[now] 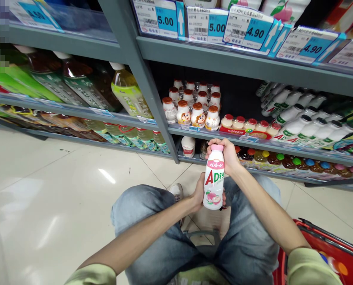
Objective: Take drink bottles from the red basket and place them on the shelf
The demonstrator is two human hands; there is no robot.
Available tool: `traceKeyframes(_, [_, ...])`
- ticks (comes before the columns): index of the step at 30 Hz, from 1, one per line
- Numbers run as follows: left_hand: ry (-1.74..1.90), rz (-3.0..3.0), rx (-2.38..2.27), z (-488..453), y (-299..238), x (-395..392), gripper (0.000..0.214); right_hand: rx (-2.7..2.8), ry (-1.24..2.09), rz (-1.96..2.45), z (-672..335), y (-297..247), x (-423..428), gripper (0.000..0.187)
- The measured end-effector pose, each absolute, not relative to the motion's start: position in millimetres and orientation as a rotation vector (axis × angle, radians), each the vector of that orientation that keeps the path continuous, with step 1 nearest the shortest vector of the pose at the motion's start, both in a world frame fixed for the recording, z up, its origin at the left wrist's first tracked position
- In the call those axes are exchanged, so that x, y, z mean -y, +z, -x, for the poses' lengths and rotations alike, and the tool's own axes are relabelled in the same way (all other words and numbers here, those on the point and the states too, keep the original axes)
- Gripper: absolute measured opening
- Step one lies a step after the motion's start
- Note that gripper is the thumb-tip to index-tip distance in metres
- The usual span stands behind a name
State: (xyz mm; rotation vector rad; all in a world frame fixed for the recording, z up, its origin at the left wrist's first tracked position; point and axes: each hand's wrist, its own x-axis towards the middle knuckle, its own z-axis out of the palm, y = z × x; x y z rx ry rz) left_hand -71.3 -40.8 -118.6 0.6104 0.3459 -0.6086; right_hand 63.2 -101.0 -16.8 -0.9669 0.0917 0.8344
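A white drink bottle (214, 178) with a pink cap, "AD" lettering and peach pictures is held between my two hands, above the gap between my knees. My left hand (199, 192) grips its lower part from the left side, with fingertips showing at the right edge. Around the upper part and behind the neck curls my right hand (228, 155). The bottle stands nearly upright with its label facing me. Behind the hands, on the bottom shelf, is a white bottle with a red label (188, 146).
Small red-capped bottles (198, 114) and white AD bottles (306, 126) fill the shelf ahead. Large tea bottles (87, 85) lie on the left shelves. A grey shelf post (146, 87) divides the racks. A red basket (336, 253) with items inside stands at my right.
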Motion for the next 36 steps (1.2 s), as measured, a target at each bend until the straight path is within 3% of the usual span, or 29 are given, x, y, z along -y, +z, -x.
traceKeyframes(11, [-0.608, -0.623, -0.336, 72, -128, 42, 0.099, -0.05, 0.851, 1.087, -63, -16, 101, 0.02])
traceKeyframes(36, [-0.611, -0.593, -0.314, 73, -123, 41, 0.084, -0.045, 0.846, 1.03, -62, -13, 103, 0.027])
